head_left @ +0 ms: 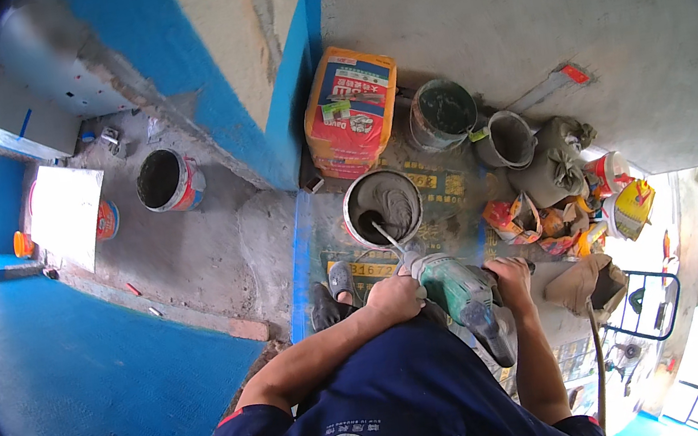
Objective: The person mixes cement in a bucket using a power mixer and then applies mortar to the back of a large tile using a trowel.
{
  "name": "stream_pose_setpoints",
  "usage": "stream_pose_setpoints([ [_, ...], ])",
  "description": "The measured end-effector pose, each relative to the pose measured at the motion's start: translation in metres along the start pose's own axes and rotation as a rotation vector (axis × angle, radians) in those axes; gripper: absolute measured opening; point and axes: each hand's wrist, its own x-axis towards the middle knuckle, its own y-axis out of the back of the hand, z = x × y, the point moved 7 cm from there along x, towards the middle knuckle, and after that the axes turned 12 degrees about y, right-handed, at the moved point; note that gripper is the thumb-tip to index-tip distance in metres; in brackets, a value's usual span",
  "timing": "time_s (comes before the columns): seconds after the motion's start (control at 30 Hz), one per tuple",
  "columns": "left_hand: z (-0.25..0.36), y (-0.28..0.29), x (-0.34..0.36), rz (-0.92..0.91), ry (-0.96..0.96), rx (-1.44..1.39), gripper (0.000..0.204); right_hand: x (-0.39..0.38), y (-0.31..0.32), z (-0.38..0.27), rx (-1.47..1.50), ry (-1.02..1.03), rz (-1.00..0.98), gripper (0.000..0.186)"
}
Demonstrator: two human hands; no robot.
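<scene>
Gripping a green power mixer (456, 285) with both hands; holding its left side, near the shaft end, with the left hand (395, 299), curled firmly closed; clasping the opposite side with the right hand (514, 280), closed too, its grip point partly hidden; tilted, with a metal shaft (385, 235) running down into a mortar bucket (350, 225), entering the wet grey mortar (399, 200) left of the middle; buried at the tip, so impossible to tell whether spinning or still.

Placed, as for the mortar bucket, on a printed floor sheet (467, 223), in front of the body; set near a stack of red and orange bags (351, 109), with a dark bucket (419, 131) and a grey bucket (488, 152) beyond, to the right; near a grey shoe (340, 279) as well, on the lower left.

Likeliest trouble, judging by the slant: knocking the bucket wall with the hidden tip, because of a shaft so far off centre; could scrape, jolt or drag the bucket sideways, with nothing visible bracing it; could also wrench the wrists, given a sudden catch in thick mortar and a slack hold; might fling splashes over the shoe or the dark blue shirt (358, 397), through lifting the tip out at speed; might leave lumps along the far wall, from working only one side; might slip underfoot too, given any spill on the sheet.
</scene>
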Motion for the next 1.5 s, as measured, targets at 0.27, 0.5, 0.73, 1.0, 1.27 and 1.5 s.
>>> stream_pose_setpoints([
  [0.27,0.073,0.012,0.046,-0.057,-0.031,0.155,0.03,-0.019,-0.003,0.08,0.171,-0.127,0.077,0.015],
  [0.5,0.121,0.007,0.1,-0.125,0.054,0.207,0.028,-0.012,-0.012,0.161,0.312,-0.147,0.084,0.019],
  [0.73,0.147,0.004,0.14,-0.189,0.159,0.12,0.033,0.003,-0.016,0.213,0.352,-0.116,0.076,0.014],
  [1.0,0.036,-0.086,0.19,-0.335,0.433,-0.301,0.046,0.053,-0.088,0.226,0.21,0.155,-0.048,0.014],
  [1.27,-0.026,-0.091,0.202,-0.113,0.651,-0.2,0.055,0.092,-0.159,0.211,0.068,0.171,-0.225,0.009],
  [1.5,-0.061,-0.126,0.176,0.017,0.693,-0.361,0.045,0.123,-0.147,0.16,0.021,0.31,-0.265,0.007],
])
